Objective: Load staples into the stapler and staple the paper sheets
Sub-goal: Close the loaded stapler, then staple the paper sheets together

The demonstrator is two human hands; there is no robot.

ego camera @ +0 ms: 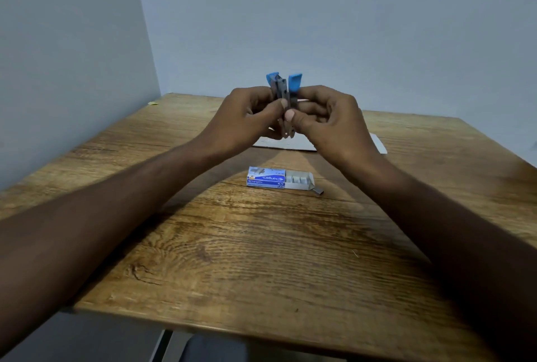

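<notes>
Blue-and-grey metal stapler (283, 94) held upright at frame centre, top hinged open (two blue ends splayed). Left hand (247, 117) and right hand (325, 117) both clamped on it, above wooden table (232, 260). Open blue-white cardboard staple box (279, 178) below hands; white paper sheets (377, 143) behind.

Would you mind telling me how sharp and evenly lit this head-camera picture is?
Head view: the stapler and staple box read fairly clearly; the forearms near the edges smear with blur; the table lines bow from the wide lens; soft light leaves a faint shadow under the hands.
</notes>
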